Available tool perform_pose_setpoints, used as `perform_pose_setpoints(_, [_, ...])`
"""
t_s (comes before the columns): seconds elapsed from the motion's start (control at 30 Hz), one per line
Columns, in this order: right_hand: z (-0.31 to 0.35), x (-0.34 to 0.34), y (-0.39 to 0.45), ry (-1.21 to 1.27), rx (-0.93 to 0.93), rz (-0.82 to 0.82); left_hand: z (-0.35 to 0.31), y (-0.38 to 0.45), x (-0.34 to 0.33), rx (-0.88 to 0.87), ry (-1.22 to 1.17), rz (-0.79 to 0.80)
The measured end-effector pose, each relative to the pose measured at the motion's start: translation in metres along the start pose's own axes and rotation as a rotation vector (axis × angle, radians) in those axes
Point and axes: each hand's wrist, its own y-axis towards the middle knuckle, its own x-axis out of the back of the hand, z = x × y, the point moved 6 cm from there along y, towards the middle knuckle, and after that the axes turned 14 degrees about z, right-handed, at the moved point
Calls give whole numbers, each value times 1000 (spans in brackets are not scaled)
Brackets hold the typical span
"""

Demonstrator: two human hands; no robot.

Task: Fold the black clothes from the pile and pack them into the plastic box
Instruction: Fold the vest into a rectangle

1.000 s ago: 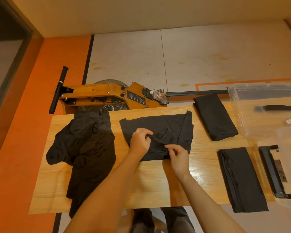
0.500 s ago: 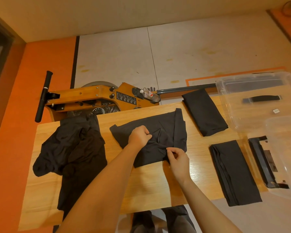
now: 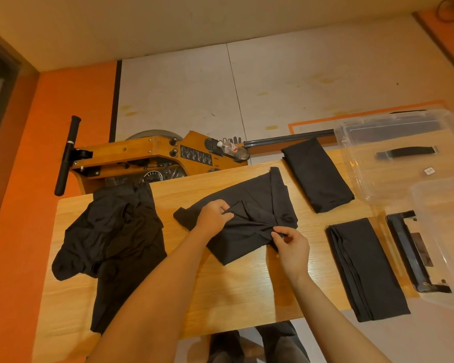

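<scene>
A partly folded black garment [image 3: 249, 203] lies at the middle of the wooden table [image 3: 236, 292]. My left hand [image 3: 213, 217] grips a fold of it near its left part. My right hand [image 3: 291, 247] pinches the cloth at its near right edge. A loose pile of black clothes [image 3: 113, 239] lies at the table's left and hangs over the near edge. Two folded black pieces rest on the right: one at the back [image 3: 316, 175], one at the front [image 3: 364, 268]. The clear plastic box [image 3: 404, 158] stands at the far right.
A second clear plastic piece [image 3: 446, 239] and a black latch frame [image 3: 414, 252] lie at the right edge. Behind the table stands a wooden rowing machine [image 3: 142, 158] with a black handle and a water bottle [image 3: 232, 149]. Orange floor runs along the left.
The camera view has shifted, so everything sits a little further left and lower. My right hand has moved up to pinch the garment's edge; my left hand keeps its grip on the fold.
</scene>
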Motion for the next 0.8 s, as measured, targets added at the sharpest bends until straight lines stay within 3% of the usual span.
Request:
perform_pose_setpoints(0.17, [0, 12, 8, 39, -9, -45, 12, -6, 16, 40, -125, -96])
perform_pose_setpoints(0.4, [1, 13, 9, 28, -11, -45, 6, -11, 4, 40, -315, 96])
perform_pose_setpoints(0.53, [2, 13, 9, 23, -10, -36, 3, -10, 5, -28, -287, 36])
perform_pose_setpoints(0.7, [2, 13, 10, 26, -8, -27, 0, -10, 17, -70, 18, -163])
perform_pose_setpoints(0.8, [4, 14, 10, 20, -2, -27, -4, -12, 21, -97, 39, -223])
